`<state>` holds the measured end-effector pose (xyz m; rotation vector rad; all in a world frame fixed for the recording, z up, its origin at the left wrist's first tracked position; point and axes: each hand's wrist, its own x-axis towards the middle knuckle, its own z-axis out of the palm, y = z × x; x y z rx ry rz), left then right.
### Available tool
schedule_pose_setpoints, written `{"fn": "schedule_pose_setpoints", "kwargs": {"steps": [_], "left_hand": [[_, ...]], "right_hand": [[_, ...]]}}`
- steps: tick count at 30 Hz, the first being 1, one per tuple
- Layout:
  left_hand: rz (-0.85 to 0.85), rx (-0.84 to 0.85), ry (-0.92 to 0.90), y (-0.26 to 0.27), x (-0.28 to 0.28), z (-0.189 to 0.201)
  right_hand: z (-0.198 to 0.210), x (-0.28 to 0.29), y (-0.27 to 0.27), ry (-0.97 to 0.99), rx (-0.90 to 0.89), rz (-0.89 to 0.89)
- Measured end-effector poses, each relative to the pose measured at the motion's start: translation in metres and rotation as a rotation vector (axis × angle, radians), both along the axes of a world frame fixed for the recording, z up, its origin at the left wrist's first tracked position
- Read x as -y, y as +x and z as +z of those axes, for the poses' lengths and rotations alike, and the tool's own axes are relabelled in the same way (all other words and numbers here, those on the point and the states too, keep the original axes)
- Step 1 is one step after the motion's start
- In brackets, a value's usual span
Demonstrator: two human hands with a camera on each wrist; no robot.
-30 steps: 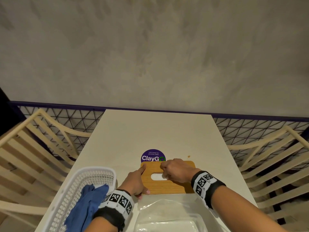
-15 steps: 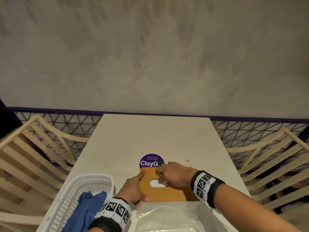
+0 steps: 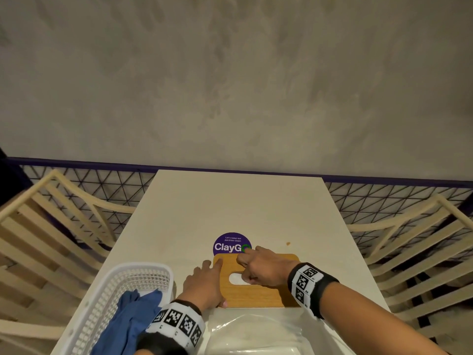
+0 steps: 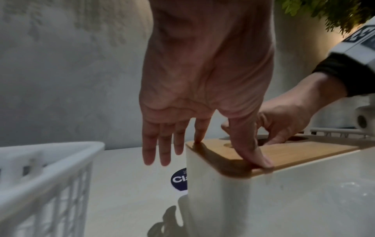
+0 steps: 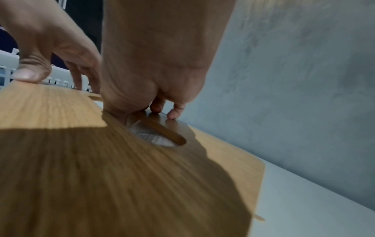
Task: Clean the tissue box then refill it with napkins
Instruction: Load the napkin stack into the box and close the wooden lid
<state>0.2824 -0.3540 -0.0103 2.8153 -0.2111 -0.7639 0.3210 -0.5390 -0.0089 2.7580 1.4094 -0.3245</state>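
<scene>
The tissue box [image 3: 258, 294] is white with a wooden lid [image 4: 300, 151] and stands near the table's front middle. My left hand [image 3: 215, 283] rests on the lid's left end. In the left wrist view its thumb [image 4: 253, 154] presses the near edge, its index touches the far corner, and the other fingers hang straight beside the box. My right hand [image 3: 252, 271] is curled over the oval slot [image 5: 162, 137]. Its thumb dips into the slot and its fingertips [image 5: 172, 113] sit on the lid beyond it. White napkin paper shows inside the slot.
A white basket [image 3: 102, 301] holding a blue cloth [image 3: 130, 321] stands at the front left. A clear plastic pack [image 3: 256, 334] lies just in front of the box. A purple ClayGo sticker [image 3: 229, 245] and a crumb [image 3: 288, 243] lie behind it. Slatted chairs flank the table.
The head view has tilted a little. My right hand has crept slightly left over the slot; my left hand stays on the lid's left end.
</scene>
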Motion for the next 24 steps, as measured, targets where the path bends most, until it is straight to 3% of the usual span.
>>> {"fn": "schedule_pose_setpoints", "kwargs": {"steps": [3,6,13,24], "left_hand": [[-0.097,0.087,-0.001,-0.001,0.008,0.001],[-0.179,0.054,-0.051,-0.001,0.011,-0.005],[-0.181,0.071,-0.077,-0.005,0.011,-0.005],[-0.197,0.056,-0.081,-0.007,0.011,-0.006]], "right_hand": [[-0.002,0.002,0.003,0.013,0.036,0.042],[-0.002,0.003,0.002,0.004,0.061,0.075],[0.006,0.005,0.004,-0.04,0.121,0.175],[0.007,0.012,-0.001,0.154,-0.096,-0.022]]}}
